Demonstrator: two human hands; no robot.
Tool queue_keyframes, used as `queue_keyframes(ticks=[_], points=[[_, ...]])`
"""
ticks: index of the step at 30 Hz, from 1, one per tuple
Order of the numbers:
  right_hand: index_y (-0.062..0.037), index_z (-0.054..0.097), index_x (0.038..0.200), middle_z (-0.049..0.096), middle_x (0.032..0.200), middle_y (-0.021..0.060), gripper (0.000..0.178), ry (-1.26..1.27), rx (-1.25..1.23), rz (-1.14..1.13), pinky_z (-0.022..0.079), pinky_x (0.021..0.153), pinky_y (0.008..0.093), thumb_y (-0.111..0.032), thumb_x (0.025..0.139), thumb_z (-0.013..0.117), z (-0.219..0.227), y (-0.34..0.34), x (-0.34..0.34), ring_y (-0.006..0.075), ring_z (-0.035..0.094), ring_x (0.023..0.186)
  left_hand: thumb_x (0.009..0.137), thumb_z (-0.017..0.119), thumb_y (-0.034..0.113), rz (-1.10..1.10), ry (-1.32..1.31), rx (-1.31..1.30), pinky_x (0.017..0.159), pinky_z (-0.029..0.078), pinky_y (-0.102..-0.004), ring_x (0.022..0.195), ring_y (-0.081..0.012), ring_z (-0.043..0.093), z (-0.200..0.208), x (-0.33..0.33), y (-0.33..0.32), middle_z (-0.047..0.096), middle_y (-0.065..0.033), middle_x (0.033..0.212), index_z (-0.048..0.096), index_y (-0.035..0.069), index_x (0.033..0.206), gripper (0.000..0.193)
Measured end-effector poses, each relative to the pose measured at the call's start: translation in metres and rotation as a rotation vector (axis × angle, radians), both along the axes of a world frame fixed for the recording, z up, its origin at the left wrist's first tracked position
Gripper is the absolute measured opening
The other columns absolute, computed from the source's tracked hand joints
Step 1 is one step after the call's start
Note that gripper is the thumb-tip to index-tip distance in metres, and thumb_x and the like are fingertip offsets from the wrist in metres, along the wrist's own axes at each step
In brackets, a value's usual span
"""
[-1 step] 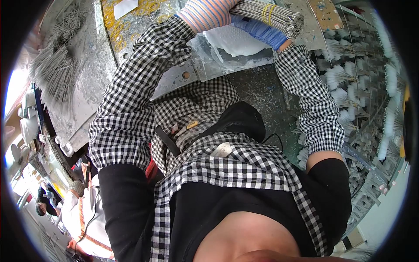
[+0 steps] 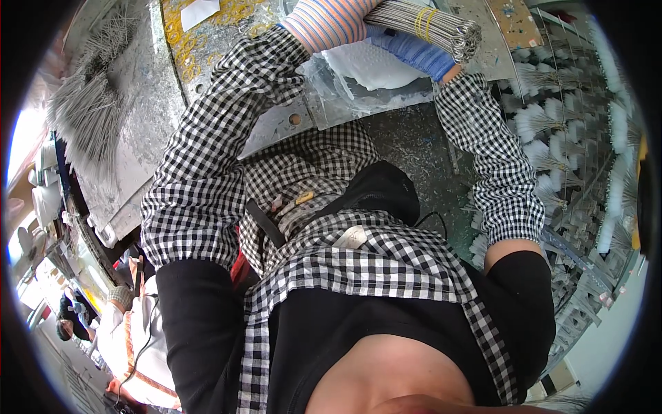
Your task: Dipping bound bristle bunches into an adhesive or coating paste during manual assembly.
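A bundle of thin grey metal wires (image 2: pixel 448 33) with small looped ends lies slantwise at the top, its loops toward the right. Yellow rubber bands circle it. My right hand (image 2: pixel 414 55), in a blue knitted glove, is closed around the bundle from below. My left hand (image 2: pixel 329 25), in a pink, orange and blue striped glove, closes on the bundle's left end; the top edge of the picture cuts off some of its fingers. Under both hands, a white glossy mass (image 2: pixel 369 67) rests on the metal work surface (image 2: pixel 414 93).
Loose yellow rubber bands (image 2: pixel 181 52) and a white paper slip (image 2: pixel 200 12) lie on the bench at upper left. Farther left is a pile of thin wires (image 2: pixel 86 124). Several white-bristled brushes (image 2: pixel 541 117) fill a rack at right. Another person (image 2: pixel 131 338) is at lower left.
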State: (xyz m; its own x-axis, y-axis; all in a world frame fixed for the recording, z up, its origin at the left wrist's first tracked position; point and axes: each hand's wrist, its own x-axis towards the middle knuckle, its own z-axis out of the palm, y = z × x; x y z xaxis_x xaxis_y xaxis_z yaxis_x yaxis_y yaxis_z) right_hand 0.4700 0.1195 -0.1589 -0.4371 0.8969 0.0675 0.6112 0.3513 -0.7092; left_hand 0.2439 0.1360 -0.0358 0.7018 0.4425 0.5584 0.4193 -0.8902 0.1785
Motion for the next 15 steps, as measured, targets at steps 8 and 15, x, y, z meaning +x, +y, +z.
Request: queue_keyframes(ticks=[8, 15], points=[[-0.0042, 0.066, 0.13, 0.072, 0.118, 0.0131, 0.063, -0.252, -0.072, -0.181, 0.056, 0.096, 0.0368, -0.052, 0.09, 0.074, 0.062, -0.005, -0.021, 0.0262, 0.07, 0.104, 0.075, 0.084, 0.017, -0.009, -0.398, -0.496, 0.087, 0.056, -0.0402, 0.097, -0.0299, 0.07, 0.002, 0.004, 0.004, 0.071, -0.0145, 0.105, 0.063, 0.005, 0.12, 0.051], [0.0013, 0.074, 0.107, 0.073, 0.089, 0.0123, 0.029, 0.117, 0.356, -0.101, 0.056, 0.074, 0.0319, -0.02, 0.087, 0.078, 0.142, -0.034, -0.042, 0.0212, 0.069, 0.079, 0.083, 0.082, 0.01, 0.13, -0.834, -0.818, 0.074, 0.056, -0.0292, 0.082, -0.0121, 0.064, 0.024, -0.011, 0.019, 0.067, -0.0035, 0.094, 0.059, 0.003, 0.115, 0.04]])
